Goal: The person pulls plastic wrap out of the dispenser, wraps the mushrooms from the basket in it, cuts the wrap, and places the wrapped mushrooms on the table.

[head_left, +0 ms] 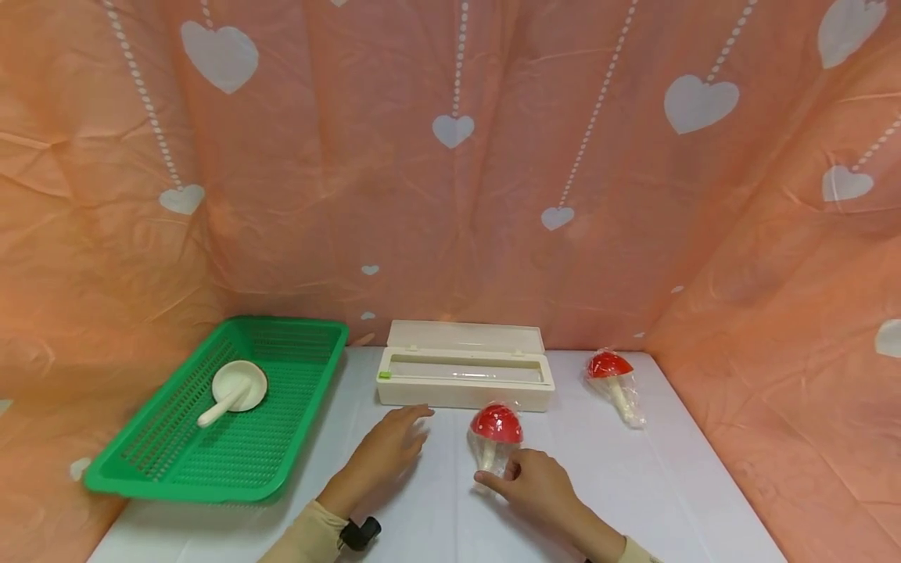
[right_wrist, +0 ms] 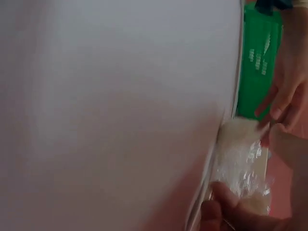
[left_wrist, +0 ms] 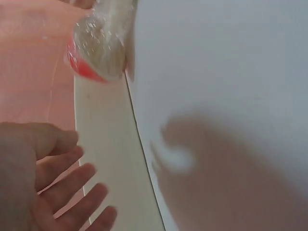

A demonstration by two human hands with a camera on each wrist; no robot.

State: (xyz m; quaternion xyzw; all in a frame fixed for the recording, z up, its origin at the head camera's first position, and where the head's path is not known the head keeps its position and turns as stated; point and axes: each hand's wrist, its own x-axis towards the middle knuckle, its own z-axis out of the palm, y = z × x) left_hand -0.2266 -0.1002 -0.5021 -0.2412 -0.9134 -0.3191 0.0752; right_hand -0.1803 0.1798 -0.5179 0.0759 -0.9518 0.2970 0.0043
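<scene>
A toy mushroom (head_left: 497,423) with a red cap and pale stem is wrapped in clear film. My right hand (head_left: 545,486) holds it by the lower stem, just above the table. The right wrist view shows the thumb and fingers on either side of the wrapped stem (right_wrist: 237,156). To the left of the mushroom, my left hand (head_left: 383,453) hovers with relaxed, spread fingers and nothing in it. A white cling film dispenser (head_left: 464,396) lies behind both hands with its lid up.
A second film-wrapped red mushroom (head_left: 609,365) lies at the back right of the white table (head_left: 605,485). On the left, a green basket (head_left: 204,494) contains a mushroom (head_left: 239,385) with its pale underside and stem showing. Heart-patterned pink curtains (head_left: 394,195) enclose the table's back and sides.
</scene>
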